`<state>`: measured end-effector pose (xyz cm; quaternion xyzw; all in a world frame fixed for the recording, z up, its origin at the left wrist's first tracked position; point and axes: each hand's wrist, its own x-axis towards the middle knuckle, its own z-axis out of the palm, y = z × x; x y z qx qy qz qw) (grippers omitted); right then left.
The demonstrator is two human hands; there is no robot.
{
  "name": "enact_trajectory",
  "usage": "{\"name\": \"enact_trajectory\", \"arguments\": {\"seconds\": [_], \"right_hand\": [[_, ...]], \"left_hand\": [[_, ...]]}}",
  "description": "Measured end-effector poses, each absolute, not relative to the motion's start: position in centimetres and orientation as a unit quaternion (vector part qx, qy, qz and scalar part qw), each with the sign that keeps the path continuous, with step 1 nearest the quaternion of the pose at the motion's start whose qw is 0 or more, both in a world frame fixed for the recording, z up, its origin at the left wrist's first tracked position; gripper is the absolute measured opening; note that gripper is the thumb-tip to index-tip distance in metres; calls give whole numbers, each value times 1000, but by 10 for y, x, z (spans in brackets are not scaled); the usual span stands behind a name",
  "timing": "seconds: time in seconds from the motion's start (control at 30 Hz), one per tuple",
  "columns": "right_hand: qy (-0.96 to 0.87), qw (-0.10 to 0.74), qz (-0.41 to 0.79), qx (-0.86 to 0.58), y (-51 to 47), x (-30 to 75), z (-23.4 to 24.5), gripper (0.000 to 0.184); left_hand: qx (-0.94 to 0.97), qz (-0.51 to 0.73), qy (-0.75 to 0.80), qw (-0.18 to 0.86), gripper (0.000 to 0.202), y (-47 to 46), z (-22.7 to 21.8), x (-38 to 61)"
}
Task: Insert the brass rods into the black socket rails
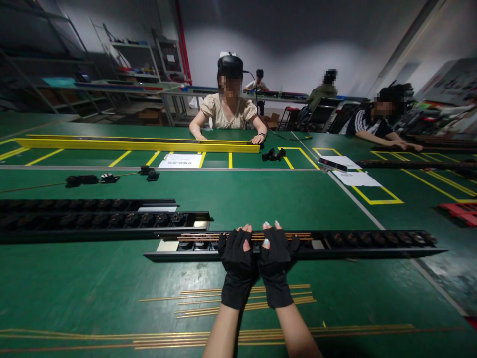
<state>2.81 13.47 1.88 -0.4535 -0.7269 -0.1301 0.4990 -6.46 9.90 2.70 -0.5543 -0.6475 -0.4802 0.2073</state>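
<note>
A black channel (204, 255) holds dark parts (365, 239) and rods (201, 238) beneath both hands (238, 251) (275, 248).

In the middle of the frame, the left hand (238, 253) and the right hand (275, 251) wear fingerless gloves (236, 278) of black cloth, matt and wrinkled. The copper-coloured rods (197, 237) under them look metallic, with a thin shine. The black rail (354, 254) seems smooth and satin; whether metal or plastic, I cannot tell. At lower middle, the loose rods (201, 292) are brassy and glossy. The tabletop (122, 283) is smooth, with pale reflections at lower right. At upper left, the sheet (182, 160) is matt paper.
</note>
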Motion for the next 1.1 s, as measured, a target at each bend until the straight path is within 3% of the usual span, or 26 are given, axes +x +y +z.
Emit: {"name": "enact_trajectory", "arguments": {"seconds": [1.1], "right_hand": [[-703, 469, -135, -518, 147, 47, 9, 37]], "left_hand": [[-545, -490, -646, 215, 42, 99, 29, -64]]}}
